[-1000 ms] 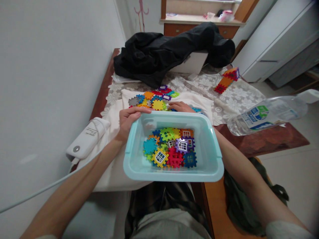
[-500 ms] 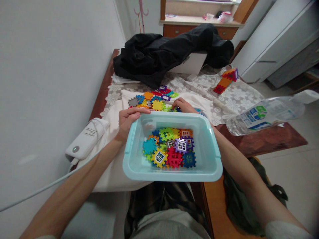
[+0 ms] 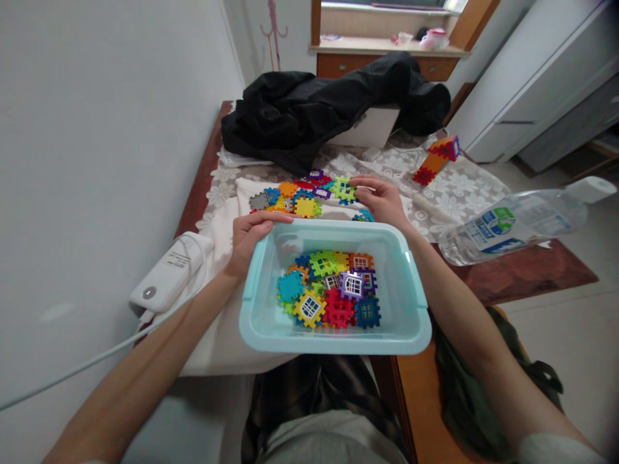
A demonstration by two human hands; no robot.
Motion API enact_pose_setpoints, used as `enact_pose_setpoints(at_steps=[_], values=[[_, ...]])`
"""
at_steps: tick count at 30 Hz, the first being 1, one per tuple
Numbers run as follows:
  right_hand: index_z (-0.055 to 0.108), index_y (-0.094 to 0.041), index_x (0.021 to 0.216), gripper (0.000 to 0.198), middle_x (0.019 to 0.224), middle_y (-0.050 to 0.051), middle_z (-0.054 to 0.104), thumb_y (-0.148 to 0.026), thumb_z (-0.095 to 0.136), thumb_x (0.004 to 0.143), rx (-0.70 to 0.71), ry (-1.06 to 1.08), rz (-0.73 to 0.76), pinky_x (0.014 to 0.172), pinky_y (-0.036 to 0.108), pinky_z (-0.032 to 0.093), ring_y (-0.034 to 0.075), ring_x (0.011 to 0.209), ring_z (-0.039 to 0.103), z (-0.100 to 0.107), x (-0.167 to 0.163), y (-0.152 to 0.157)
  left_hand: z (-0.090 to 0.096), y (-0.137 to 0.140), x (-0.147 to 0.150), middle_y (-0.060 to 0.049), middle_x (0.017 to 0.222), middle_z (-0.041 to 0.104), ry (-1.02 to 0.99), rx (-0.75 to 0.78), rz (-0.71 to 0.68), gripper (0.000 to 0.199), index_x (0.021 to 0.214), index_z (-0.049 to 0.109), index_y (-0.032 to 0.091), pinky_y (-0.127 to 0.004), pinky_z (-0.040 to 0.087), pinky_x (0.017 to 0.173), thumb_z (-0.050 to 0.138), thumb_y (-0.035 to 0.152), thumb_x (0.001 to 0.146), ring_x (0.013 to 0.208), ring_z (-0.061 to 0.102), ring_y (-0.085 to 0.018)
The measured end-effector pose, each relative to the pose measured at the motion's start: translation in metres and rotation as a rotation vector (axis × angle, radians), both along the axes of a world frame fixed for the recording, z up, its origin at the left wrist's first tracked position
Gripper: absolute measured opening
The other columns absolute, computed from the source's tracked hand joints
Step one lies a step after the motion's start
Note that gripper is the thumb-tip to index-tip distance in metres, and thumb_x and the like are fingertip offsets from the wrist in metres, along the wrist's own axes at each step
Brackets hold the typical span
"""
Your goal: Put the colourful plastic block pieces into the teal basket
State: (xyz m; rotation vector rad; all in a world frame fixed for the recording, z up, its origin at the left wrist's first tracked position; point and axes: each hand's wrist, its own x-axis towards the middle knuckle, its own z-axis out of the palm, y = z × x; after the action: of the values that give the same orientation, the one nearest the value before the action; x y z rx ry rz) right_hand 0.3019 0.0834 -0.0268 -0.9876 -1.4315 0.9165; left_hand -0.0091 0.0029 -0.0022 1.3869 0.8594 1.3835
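Observation:
A light-blue plastic bin (image 3: 401,322) sits at the table's near edge, holding several interlocking building tiles, among them a red tile (image 3: 339,308) and a yellow tile with a white window (image 3: 310,308). My left hand (image 3: 254,238) grips the bin's far left corner, fingers along the rim. Beyond the bin, my right hand (image 3: 380,196) pinches a lime-green building tile (image 3: 343,190) by its right side, lifted over the cloth. Loose tiles, including a yellow tile (image 3: 306,207) and an orange tile (image 3: 288,189), lie in a pile left of it.
A white power bank-like device (image 3: 167,274) with a cable lies by the wall. Black fabric (image 3: 290,116) covers the table's back. An orange-red tile construction (image 3: 435,160) stands at back right. A clear bottle (image 3: 522,222) is at the right edge.
My right hand has risen from the pile behind the bin, moving slightly right and away from me, and now holds up the lime-green building tile. My left hand stays on the bin.

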Motion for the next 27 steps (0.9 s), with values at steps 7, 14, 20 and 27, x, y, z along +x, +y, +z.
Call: enact_pose_setpoints(at_steps=[7, 14, 20, 27], values=[[0.082, -0.031, 0.101, 0.038, 0.127, 0.005, 0.079, -0.056, 0.095, 0.075, -0.081, 0.24, 0.347, 0.097, 0.047, 0.068, 0.028, 0.113, 0.078, 0.037, 0.005, -0.03, -0.007, 0.002, -0.006, -0.013, 0.106, 0.088, 0.021, 0.005, -0.024, 0.025, 0.095, 0.092, 0.021, -0.038, 0.064, 0.098, 0.072, 0.036, 0.091, 0.103, 0.082, -0.028], [0.082, -0.028, 0.111, 0.033, 0.113, 0.006, 0.083, -0.055, 0.077, 0.094, 0.051, -0.14, 0.113, 0.103, 0.047, 0.062, 0.026, 0.108, 0.076, 0.012, 0.003, -0.007, -0.006, 0.001, -0.003, -0.013, 0.102, 0.088, -0.01, -0.022, -0.02, 0.025, 0.092, 0.091, 0.02, -0.038, 0.064, 0.094, 0.074, 0.037, 0.088, 0.1, 0.082, -0.03], [0.066, -0.023, 0.152, 0.058, 0.16, 0.017, 0.061, -0.038, 0.074, 0.096, 0.222, -0.843, 0.188, 0.127, 0.06, 0.044, 0.039, 0.146, 0.059, -0.001, -0.018, 0.069, -0.004, 0.002, -0.002, -0.011, 0.098, 0.088, -0.014, -0.007, -0.015, 0.023, 0.089, 0.091, 0.022, -0.04, 0.064, 0.09, 0.074, 0.036, 0.084, 0.097, 0.082, -0.03], [0.069, -0.015, 0.148, 0.057, 0.152, 0.023, 0.068, -0.04, 0.077, 0.096, 0.008, -1.225, 0.293, 0.116, 0.055, 0.05, 0.044, 0.135, 0.066, 0.005, -0.052, 0.167, -0.007, 0.003, -0.007, -0.009, 0.102, 0.088, 0.048, 0.038, -0.03, 0.024, 0.093, 0.092, 0.024, -0.038, 0.062, 0.09, 0.071, 0.035, 0.089, 0.1, 0.081, -0.028]])
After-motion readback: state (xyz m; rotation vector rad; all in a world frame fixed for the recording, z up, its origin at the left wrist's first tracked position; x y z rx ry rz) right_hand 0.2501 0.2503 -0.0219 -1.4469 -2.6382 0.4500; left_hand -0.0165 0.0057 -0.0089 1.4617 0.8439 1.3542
